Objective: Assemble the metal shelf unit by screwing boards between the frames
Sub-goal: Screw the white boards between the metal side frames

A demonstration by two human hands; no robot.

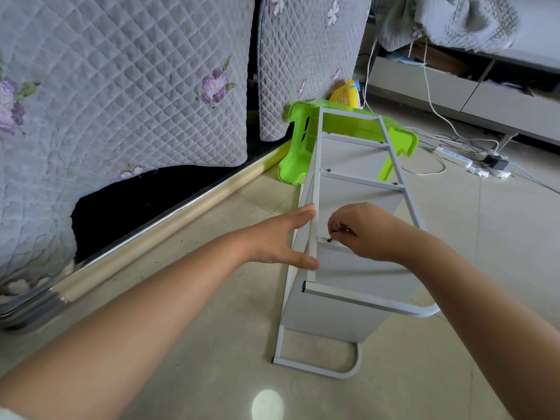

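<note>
Two hands are working on a grey shelf unit [348, 268] lying on the floor: left hand [285, 237] spread, bracing the frame [313, 225]; right hand [363, 231] pinching a small tool [337, 227] at a screw [329, 238]. No writing is legible.

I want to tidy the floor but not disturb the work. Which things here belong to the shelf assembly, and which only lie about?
Belong to the job:
- metal shelf unit, on its side
- black screw at its crossbar
- small tool pinched in the right hand
- left hand, steadying the frame

Lying about:
- green plastic stool
- yellow basket
- white power strip and cables
- quilted cover
</note>
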